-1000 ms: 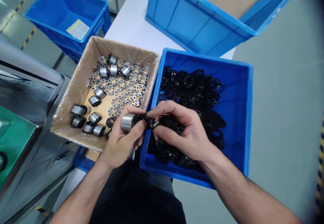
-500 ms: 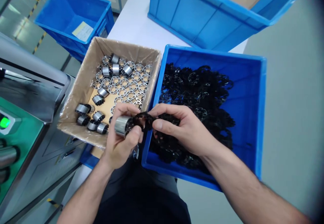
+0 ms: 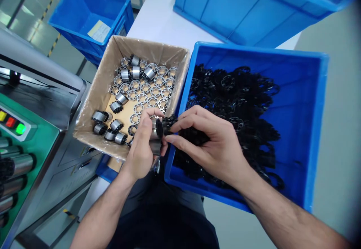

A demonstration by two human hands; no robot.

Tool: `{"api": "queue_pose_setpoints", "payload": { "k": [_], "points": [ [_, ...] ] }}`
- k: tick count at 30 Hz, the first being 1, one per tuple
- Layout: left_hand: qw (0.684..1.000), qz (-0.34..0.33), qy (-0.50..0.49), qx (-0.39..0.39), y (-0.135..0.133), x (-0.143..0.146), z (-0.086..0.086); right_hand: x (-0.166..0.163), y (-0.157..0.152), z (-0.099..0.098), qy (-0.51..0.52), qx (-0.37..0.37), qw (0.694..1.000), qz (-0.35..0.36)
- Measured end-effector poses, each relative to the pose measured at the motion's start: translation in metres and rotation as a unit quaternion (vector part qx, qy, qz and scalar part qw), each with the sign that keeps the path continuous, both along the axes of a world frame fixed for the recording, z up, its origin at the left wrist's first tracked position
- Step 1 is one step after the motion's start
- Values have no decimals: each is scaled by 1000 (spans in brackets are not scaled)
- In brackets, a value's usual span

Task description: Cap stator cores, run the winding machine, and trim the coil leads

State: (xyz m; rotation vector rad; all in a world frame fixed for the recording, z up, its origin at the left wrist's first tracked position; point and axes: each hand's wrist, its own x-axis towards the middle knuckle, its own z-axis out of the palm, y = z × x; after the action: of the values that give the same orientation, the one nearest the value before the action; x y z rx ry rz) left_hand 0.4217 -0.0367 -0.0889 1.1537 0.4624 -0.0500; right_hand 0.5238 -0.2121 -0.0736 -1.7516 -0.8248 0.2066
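Over the gap between the box and the bin, my left hand [image 3: 142,147] is wrapped round silvery metal stator cores [image 3: 155,147]; two seem to be in it, partly hidden by the fingers. A dark end piece [image 3: 159,128] faces right on one of them. My right hand [image 3: 210,144] pinches a black toothed ring [image 3: 170,121] by its edge, close beside the cores. Whether ring and core touch, I cannot tell. Behind my left hand, the plastic-lined cardboard box [image 3: 93,95] holds several stator cores with black toothed ends [image 3: 116,125] and rows of upright bare cores [image 3: 152,101].
Many loose black rings [image 3: 239,102] lie heaped in the blue bin [image 3: 293,129] under my right hand. A larger blue crate [image 3: 239,16] stands behind it on the white table [image 3: 152,16]. Far left are another blue crate [image 3: 84,8] and a green-topped machine [image 3: 42,144] bearing metal cylinders.
My left hand has turned, so the metal core's dark end now faces right. The black ring at my right fingertips has tilted edge-on. The whole view has shifted slightly.
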Motion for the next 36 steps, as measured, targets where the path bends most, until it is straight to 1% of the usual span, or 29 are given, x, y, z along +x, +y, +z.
{"api": "queue_pose_setpoints", "payload": {
  "k": [4,8,10,15,20,25,27,28,30,32,33,34,36],
  "points": [
    [999,8,2,49,-1,-1,2,-6,3,-3,24,5,1000,19],
    [996,0,-13,94,-1,-2,3,-7,2,0,60,-13,998,27],
    [995,-2,-22,99,-1,-2,3,-5,0,1,57,-20,998,34],
    [995,-28,-43,88,-1,-3,4,3,-5,4,-8,-13,998,67],
    [994,-29,-45,94,-2,-5,5,4,-4,8,68,-14,994,81],
    [993,-24,-47,110,-2,-7,5,5,-5,10,58,-15,995,77],
    [994,-9,-49,97,-1,-4,4,7,-6,12,73,-7,994,77],
    [995,11,-54,82,0,-1,3,8,-7,13,81,0,994,77],
    [994,73,-73,48,2,5,3,10,-9,16,94,17,993,64],
    [987,138,-83,26,5,11,2,10,-10,19,104,40,993,36],
    [984,158,-77,21,6,13,2,9,-10,19,110,52,992,25],
    [984,165,-63,19,7,14,2,8,-10,20,118,63,991,20],
    [987,156,-39,26,8,14,-1,6,-8,19,141,78,987,25]
  ]
}}
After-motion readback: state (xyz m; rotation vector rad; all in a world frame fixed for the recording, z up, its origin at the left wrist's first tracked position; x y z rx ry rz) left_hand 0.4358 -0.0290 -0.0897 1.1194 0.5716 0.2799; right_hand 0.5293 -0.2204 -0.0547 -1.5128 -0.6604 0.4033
